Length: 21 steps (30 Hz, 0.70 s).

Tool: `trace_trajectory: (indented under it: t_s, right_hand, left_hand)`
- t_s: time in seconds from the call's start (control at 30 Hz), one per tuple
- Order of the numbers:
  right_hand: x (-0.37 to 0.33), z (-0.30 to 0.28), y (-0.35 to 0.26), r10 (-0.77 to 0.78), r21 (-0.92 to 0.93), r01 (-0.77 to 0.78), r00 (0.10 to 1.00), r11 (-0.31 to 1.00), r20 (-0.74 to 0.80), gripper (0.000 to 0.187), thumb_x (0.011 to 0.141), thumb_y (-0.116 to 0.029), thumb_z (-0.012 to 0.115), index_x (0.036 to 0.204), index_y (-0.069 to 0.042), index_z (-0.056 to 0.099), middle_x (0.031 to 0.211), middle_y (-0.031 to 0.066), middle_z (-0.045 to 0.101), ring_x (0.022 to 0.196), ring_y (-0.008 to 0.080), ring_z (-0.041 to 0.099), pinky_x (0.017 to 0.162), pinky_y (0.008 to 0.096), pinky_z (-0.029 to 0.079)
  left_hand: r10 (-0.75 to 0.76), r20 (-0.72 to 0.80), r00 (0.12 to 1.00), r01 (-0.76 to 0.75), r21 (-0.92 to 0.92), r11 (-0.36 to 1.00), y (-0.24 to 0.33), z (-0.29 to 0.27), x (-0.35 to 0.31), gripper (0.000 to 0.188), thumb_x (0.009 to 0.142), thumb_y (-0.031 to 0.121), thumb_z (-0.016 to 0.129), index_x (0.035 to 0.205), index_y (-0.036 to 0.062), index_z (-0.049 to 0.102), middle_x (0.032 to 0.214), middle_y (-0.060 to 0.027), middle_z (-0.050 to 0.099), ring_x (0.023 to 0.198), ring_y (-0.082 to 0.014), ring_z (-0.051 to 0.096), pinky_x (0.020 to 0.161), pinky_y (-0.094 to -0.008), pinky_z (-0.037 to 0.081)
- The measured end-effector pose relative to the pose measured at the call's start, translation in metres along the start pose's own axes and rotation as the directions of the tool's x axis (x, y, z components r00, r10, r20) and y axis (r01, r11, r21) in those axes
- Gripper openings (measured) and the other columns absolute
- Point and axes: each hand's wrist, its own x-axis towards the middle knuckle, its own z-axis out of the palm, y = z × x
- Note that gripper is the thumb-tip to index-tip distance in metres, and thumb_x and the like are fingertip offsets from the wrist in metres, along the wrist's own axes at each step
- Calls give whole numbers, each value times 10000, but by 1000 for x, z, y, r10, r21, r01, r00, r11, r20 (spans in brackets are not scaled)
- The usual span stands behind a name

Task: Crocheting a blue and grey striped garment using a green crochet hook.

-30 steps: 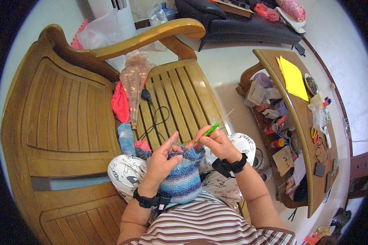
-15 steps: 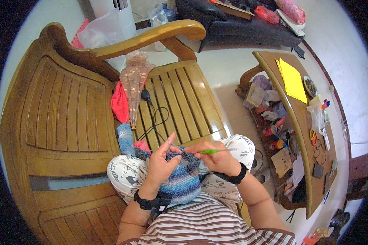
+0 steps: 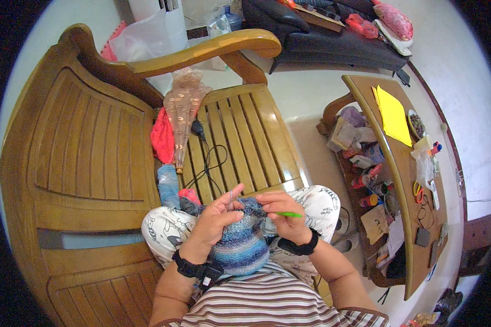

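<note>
A crocheted piece in blue, white and dark grey bands hangs over my lap. My left hand pinches its upper edge, index finger raised with a strand of yarn over it. A crochet hook with a green handle is in my right hand, its tip hidden at the upper edge of the work. Those right fingers press close against the piece. Dark grey yarn lies beside my left hand, next to something pink.
On the slatted wooden bench lie a folded brown umbrella, a red cloth, a blue wrapped bundle and a black cable. A cluttered wooden table with yellow paper stands at right; a black sofa is behind.
My right hand has drawn left and turned, so the hook's green handle now points lower right. My left index finger has tipped toward the right. The view has shifted slightly.
</note>
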Motion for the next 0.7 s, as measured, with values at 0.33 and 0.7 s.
trace_trajectory:
  t_s: [0.33, 0.7]
  right_hand:
    - [-4, 2, 9, 648, 792, -494, 742, 359, 169, 195, 907, -208, 473, 901, -22, 532, 932, 156, 599, 852, 204, 599, 743, 310, 492]
    - [1, 17, 5, 354, 319, -323, 934, 891, -45, 113, 835, -72, 532, 890, 2, 597, 921, 125, 623, 902, 229, 575, 800, 337, 438]
  left_hand:
    - [87, 88, 992, -103, 198, 975, 5, 2, -5, 274, 711, -17, 598, 974, 32, 539, 887, -12, 533, 853, -92, 503, 774, -209, 403]
    - [39, 37, 999, -38, -35, 999, -13, -2, 5, 218, 719, -27, 597, 882, 67, 487, 838, 19, 502, 776, -60, 489, 692, -180, 393]
